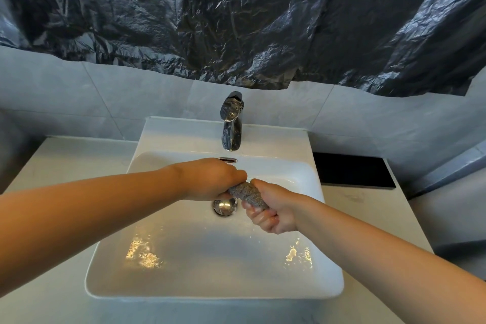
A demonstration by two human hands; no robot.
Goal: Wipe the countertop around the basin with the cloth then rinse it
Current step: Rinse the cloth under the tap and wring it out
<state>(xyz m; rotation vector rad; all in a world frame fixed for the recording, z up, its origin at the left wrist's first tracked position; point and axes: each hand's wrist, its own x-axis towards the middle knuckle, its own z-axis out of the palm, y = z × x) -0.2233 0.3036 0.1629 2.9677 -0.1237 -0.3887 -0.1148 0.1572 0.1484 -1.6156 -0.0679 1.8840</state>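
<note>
A grey cloth (248,194) is twisted into a tight roll over the white basin (168,279). My left hand (210,179) grips its upper end and my right hand (272,209) grips its lower end, both fists closed around it. The roll hangs just above the chrome drain plug (224,206). The basin floor looks wet, with bright reflections. A chrome tap (232,123) stands at the back of the basin; no water stream is visible from it. White countertop (65,158) lies to the left and right of the basin.
A black flat rectangular object (352,169) lies on the countertop at the right, by the wall. Crumpled dark plastic sheeting (236,15) covers the wall above the grey tiles (131,92). An overflow slot (227,159) sits below the tap.
</note>
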